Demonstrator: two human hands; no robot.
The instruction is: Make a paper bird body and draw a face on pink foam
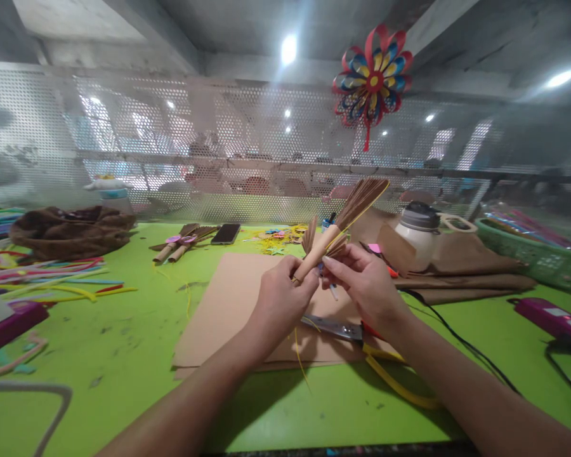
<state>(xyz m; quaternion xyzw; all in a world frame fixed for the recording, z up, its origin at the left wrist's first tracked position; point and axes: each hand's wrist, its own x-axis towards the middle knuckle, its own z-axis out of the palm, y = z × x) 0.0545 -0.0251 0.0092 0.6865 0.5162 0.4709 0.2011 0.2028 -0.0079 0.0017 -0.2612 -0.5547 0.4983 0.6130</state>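
My left hand is wrapped round the lower end of a rolled brown paper tube figure. Pleated paper fans out from its upper end and from both sides, and a thin yellow strand runs along it. My right hand pinches at the side fan on the figure's right, fingertips pressed together there. Below the hands, scissors with yellow handles lie across a stack of brown paper sheets. A loose yellow strand hangs beneath the left hand.
Two similar paper figures lie at the back left beside a phone. Small yellow scraps are scattered behind the paper. At right stand a white bottle and a green basket; a brown cloth bundle and pipe cleaners lie left.
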